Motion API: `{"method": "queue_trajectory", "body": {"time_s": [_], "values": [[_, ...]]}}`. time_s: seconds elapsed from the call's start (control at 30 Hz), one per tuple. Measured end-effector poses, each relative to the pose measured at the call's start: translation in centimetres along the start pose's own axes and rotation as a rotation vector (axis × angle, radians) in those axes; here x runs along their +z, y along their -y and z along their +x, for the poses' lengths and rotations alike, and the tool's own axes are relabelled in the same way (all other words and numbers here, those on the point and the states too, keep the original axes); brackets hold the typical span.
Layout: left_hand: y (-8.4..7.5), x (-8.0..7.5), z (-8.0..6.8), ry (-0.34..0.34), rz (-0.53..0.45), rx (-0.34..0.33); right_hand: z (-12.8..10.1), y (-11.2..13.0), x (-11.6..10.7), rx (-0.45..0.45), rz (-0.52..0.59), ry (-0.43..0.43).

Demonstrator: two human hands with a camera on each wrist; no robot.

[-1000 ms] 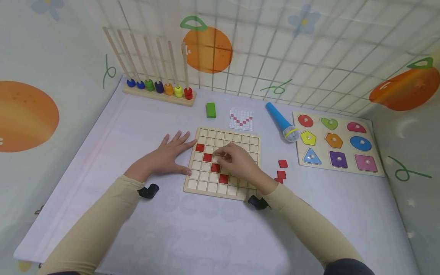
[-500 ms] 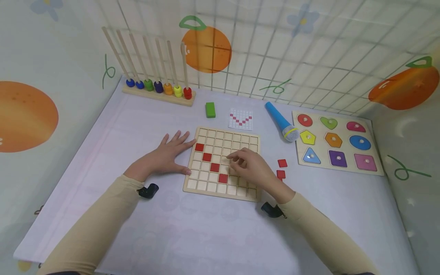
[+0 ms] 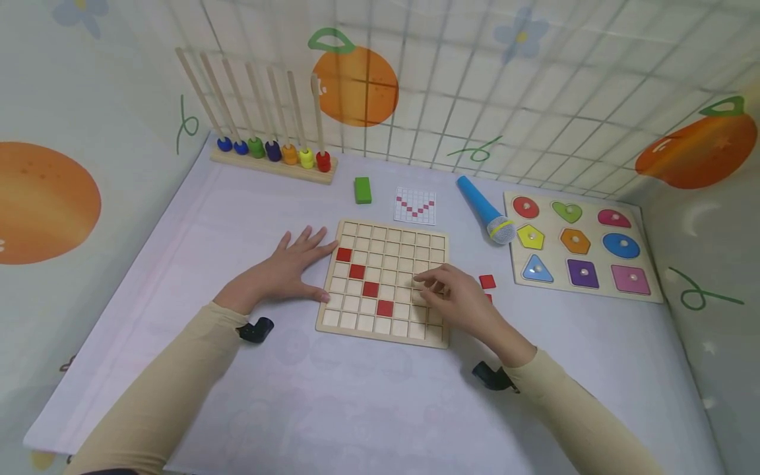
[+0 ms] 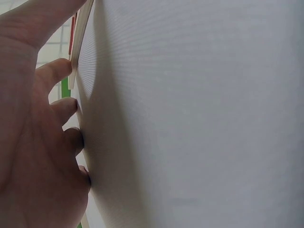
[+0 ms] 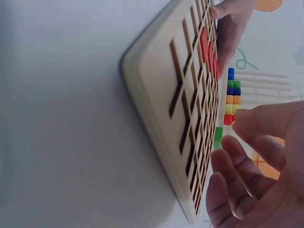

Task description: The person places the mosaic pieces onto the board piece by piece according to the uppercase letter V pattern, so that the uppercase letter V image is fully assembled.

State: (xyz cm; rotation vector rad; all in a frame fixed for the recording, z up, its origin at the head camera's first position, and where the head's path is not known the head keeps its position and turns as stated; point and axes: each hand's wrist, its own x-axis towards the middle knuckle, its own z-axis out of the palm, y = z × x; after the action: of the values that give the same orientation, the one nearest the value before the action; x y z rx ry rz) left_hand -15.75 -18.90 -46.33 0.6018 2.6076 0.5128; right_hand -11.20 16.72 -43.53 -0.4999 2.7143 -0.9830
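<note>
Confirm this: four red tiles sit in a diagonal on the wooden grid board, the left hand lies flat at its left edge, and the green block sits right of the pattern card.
One error: the green block sits left of the pattern card, as the head view shows. The rest holds: four red tiles run diagonally on the board, and the left hand lies flat at its left edge.

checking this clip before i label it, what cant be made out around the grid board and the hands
- Loose red tiles, head view: the right hand covers part of the pile, so no count.
- Right hand's fingertips: whether they pinch a tile is unclear in both views.
- Left hand, left wrist view: the tablecloth fills the frame, hiding the grid board.
</note>
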Motion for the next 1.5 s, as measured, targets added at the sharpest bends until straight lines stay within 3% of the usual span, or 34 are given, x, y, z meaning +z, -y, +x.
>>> {"method": "queue_trajectory", "body": {"time_s": [0.63, 0.93, 1.5], "values": [[0.0, 0.0, 0.0, 0.004, -0.004, -0.003, -3.1, -3.1, -2.4, 0.044, -0.079, -0.035], [0.1, 0.0, 0.0, -0.001, -0.002, -0.005, -4.6, -5.2, -3.5, 0.127, -0.107, -0.049], [0.1, 0.0, 0.0, 0.000, -0.006, 0.002, -6.1, -6.3, -4.0, 0.170, -0.126, -0.010]]}}
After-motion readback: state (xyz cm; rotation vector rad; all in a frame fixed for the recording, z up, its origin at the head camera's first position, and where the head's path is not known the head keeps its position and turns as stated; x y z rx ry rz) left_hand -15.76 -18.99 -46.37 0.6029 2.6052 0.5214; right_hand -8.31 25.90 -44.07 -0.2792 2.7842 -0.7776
